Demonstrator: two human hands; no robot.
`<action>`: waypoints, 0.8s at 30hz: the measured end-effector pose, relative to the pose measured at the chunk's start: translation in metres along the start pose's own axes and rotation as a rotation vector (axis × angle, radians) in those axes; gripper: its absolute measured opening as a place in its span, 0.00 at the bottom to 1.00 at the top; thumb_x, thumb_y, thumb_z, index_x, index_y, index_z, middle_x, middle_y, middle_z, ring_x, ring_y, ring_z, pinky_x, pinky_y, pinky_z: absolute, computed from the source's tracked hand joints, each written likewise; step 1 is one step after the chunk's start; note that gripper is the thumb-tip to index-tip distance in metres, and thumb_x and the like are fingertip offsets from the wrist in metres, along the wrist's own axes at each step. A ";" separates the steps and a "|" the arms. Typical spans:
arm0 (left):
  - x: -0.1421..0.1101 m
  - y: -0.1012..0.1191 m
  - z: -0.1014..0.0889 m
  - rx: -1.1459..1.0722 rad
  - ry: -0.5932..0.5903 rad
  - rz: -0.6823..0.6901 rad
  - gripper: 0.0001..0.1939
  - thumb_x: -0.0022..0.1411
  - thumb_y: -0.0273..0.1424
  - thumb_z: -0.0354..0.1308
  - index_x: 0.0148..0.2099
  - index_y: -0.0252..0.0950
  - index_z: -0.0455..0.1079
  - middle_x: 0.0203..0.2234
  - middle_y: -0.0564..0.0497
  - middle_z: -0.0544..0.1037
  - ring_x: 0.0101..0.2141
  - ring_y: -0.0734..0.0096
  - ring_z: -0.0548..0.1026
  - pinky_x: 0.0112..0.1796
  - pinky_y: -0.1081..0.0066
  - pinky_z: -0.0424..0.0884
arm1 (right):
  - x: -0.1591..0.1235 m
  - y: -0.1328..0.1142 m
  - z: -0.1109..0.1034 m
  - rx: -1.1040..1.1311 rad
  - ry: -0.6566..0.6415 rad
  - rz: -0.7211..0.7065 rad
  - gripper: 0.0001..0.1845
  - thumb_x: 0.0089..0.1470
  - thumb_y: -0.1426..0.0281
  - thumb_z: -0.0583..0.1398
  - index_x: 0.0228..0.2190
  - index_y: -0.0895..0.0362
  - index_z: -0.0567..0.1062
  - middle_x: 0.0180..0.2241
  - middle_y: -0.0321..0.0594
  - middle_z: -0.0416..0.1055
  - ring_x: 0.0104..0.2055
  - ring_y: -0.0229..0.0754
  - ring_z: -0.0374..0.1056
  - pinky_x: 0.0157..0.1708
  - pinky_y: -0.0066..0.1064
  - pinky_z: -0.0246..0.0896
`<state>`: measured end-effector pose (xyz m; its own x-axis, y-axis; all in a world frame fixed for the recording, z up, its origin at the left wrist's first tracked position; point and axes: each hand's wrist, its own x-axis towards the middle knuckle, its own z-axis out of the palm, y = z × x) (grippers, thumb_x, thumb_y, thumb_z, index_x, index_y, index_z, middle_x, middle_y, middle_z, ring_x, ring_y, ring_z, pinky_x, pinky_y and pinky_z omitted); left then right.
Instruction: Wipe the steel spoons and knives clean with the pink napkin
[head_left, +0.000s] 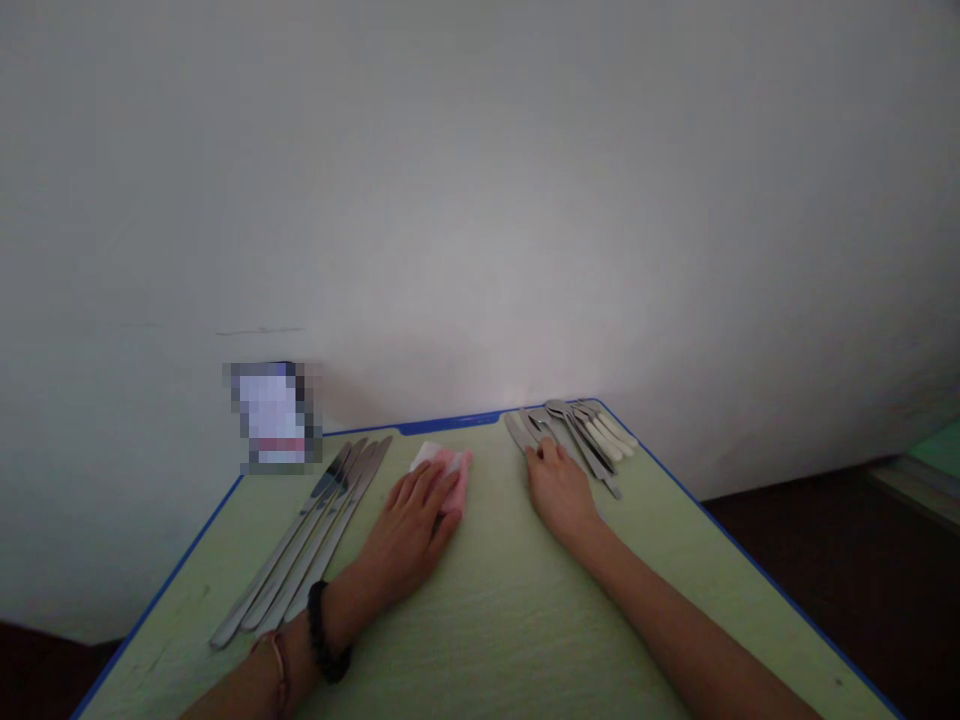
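Note:
My left hand [412,522] lies flat with fingers stretched over a folded pink and white cloth [460,490]. Just left of it, several table knives [311,545] are laid side by side, blades toward the wall. On the right, my right hand [561,488] has its fingers curled down at a table knife [514,430]; the knife's handle is hidden beneath the hand. Beside that hand lie metal spoons [576,430] and cutlery with cream handles [611,437], bunched together near the far right corner.
The pale green table [495,630] has a blue edge and stands against a grey-white wall [480,200]. A phone-like device [271,415], blurred out, leans at the far left corner. Dark floor [810,560] shows at the right.

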<state>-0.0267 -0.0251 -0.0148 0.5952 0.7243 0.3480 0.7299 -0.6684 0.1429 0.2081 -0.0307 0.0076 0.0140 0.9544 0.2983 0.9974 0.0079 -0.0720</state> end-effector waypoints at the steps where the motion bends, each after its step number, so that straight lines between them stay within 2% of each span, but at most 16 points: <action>1: 0.000 0.000 0.000 0.002 -0.002 0.004 0.24 0.69 0.37 0.42 0.64 0.36 0.55 0.62 0.43 0.60 0.61 0.57 0.55 0.59 0.54 0.54 | 0.000 0.000 -0.002 -0.025 0.003 -0.006 0.21 0.56 0.79 0.46 0.40 0.57 0.76 0.41 0.55 0.69 0.41 0.52 0.66 0.39 0.41 0.59; 3: -0.001 0.002 -0.001 -0.003 -0.007 0.026 0.24 0.70 0.36 0.42 0.65 0.36 0.53 0.62 0.43 0.60 0.62 0.57 0.55 0.59 0.53 0.55 | 0.000 -0.002 -0.006 -0.053 0.010 -0.006 0.21 0.55 0.80 0.46 0.41 0.58 0.76 0.42 0.55 0.69 0.43 0.53 0.65 0.41 0.42 0.58; 5: -0.001 0.003 -0.005 -0.021 -0.007 0.057 0.23 0.70 0.34 0.41 0.65 0.37 0.53 0.61 0.44 0.61 0.61 0.59 0.56 0.59 0.55 0.56 | 0.000 -0.009 -0.009 -0.035 0.020 -0.028 0.21 0.55 0.80 0.47 0.45 0.59 0.74 0.45 0.55 0.68 0.46 0.54 0.64 0.44 0.42 0.58; 7: -0.002 0.001 -0.012 -0.033 0.009 0.045 0.20 0.70 0.31 0.41 0.61 0.35 0.59 0.58 0.43 0.65 0.58 0.61 0.61 0.57 0.57 0.59 | 0.000 -0.022 -0.011 0.029 0.043 -0.109 0.24 0.54 0.80 0.49 0.51 0.59 0.69 0.50 0.53 0.66 0.50 0.53 0.62 0.47 0.42 0.57; 10: -0.003 -0.013 -0.031 0.064 0.019 -0.144 0.15 0.66 0.24 0.42 0.49 0.33 0.68 0.47 0.42 0.72 0.47 0.60 0.71 0.49 0.58 0.67 | 0.002 -0.046 -0.009 0.168 0.061 -0.321 0.27 0.54 0.79 0.50 0.56 0.56 0.64 0.55 0.49 0.63 0.54 0.50 0.59 0.50 0.41 0.55; 13: -0.006 -0.034 -0.052 0.272 -0.141 -0.292 0.13 0.63 0.23 0.45 0.45 0.32 0.70 0.42 0.39 0.74 0.44 0.53 0.72 0.44 0.56 0.68 | 0.007 -0.066 -0.001 0.253 -0.032 -0.501 0.22 0.56 0.77 0.52 0.51 0.54 0.69 0.54 0.46 0.66 0.54 0.49 0.59 0.51 0.41 0.55; 15: -0.008 -0.044 -0.061 0.345 -0.258 -0.352 0.14 0.62 0.24 0.46 0.45 0.32 0.71 0.40 0.39 0.75 0.43 0.51 0.73 0.41 0.55 0.69 | 0.011 -0.073 0.006 0.285 -0.081 -0.499 0.20 0.56 0.76 0.54 0.50 0.54 0.71 0.51 0.45 0.68 0.52 0.46 0.61 0.50 0.39 0.55; 17: -0.010 -0.045 -0.063 0.364 -0.284 -0.373 0.15 0.62 0.22 0.46 0.45 0.33 0.72 0.39 0.38 0.75 0.43 0.50 0.74 0.40 0.56 0.69 | 0.013 -0.076 0.012 0.303 -0.088 -0.458 0.21 0.56 0.75 0.54 0.50 0.54 0.70 0.52 0.45 0.68 0.53 0.46 0.60 0.50 0.38 0.54; 21: -0.011 -0.026 -0.054 0.380 -0.285 -0.335 0.17 0.59 0.17 0.45 0.39 0.30 0.75 0.37 0.35 0.76 0.38 0.53 0.75 0.36 0.61 0.71 | 0.015 -0.075 0.015 0.288 -0.081 -0.366 0.20 0.56 0.74 0.54 0.50 0.53 0.71 0.52 0.44 0.68 0.51 0.48 0.60 0.48 0.39 0.55; 24: -0.011 -0.008 -0.048 0.385 -0.318 -0.304 0.17 0.57 0.15 0.46 0.41 0.28 0.74 0.36 0.36 0.77 0.39 0.53 0.75 0.34 0.63 0.71 | 0.016 -0.073 0.013 0.276 -0.054 -0.305 0.18 0.56 0.73 0.53 0.48 0.54 0.72 0.50 0.45 0.68 0.49 0.49 0.61 0.48 0.40 0.55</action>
<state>-0.0557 -0.0356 0.0250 0.3683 0.9288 0.0400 0.9178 -0.3564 -0.1751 0.1344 -0.0119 0.0049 -0.2900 0.9103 0.2953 0.8988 0.3651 -0.2426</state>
